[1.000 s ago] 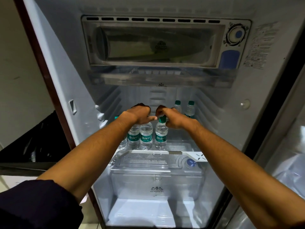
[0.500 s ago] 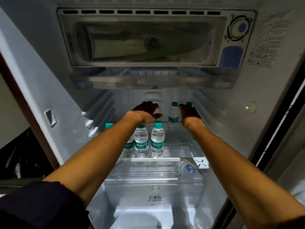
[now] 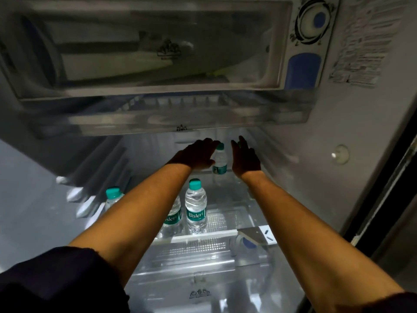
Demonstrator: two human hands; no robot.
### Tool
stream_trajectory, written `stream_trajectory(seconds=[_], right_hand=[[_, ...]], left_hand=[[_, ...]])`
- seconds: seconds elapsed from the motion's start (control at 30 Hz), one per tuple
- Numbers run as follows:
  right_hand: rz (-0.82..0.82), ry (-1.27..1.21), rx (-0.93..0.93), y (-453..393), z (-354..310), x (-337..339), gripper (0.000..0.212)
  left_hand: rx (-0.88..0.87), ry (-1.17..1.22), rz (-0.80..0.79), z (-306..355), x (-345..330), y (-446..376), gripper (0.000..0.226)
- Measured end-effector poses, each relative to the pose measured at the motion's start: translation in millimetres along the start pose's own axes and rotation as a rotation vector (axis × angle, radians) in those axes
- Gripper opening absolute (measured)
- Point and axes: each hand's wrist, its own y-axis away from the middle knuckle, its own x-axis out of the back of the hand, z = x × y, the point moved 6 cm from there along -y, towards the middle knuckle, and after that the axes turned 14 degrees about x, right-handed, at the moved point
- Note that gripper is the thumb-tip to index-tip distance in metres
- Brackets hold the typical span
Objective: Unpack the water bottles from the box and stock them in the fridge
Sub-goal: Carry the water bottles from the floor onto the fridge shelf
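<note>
Head-camera view, looking down into an open fridge (image 3: 372,136) from close up. Both bare forearms reach deep inside, over a clear shelf (image 3: 228,220). At the back of that shelf stands one small water bottle (image 3: 220,159) with a teal cap, upright. The left hand (image 3: 195,154) lies flat just beside it on its left, fingers straight and together, seemingly touching the bottle's side. The right hand (image 3: 245,155) is on the bottle's other side, fingers straight and loosely apart, a little gap away — neither hand grips anything. A green cap shows behind the right hand's fingers; what it belongs to is hidden.

Nearer the front stand three more bottles: a front bottle (image 3: 195,210) with a teal "Bisleri" label, a second bottle (image 3: 173,218) partly hidden by the left forearm, and a third bottle (image 3: 112,197) further left. Below the shelf sits a clear drawer (image 3: 198,281). Above, a frosted freezer compartment (image 3: 144,48) — beside it a round dial (image 3: 314,19).
</note>
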Motion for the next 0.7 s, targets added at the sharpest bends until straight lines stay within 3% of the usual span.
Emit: stream_trajectory(seconds=[0.2, 0.33, 0.53, 0.7], right_hand=[[-0.065, 0.053, 0.020, -6, 6, -5, 0.073], [-0.018, 0.121, 0.020, -4, 4, -1, 0.065], [0.099, 0.162, 0.040, -6, -4, 12, 0.044], [0.117, 0.136, 0.067, -1, -13, 15, 0.025]], left_hand=[[-0.005, -0.033, -0.031, 8, -15, -16, 0.081], [-0.018, 0.028, -0.018, 11, -18, -18, 0.082], [-0.031, 0.080, 0.080, 13, -11, -20, 0.069], [-0.033, 0.063, 0.143, 15, -7, -9, 0.034]])
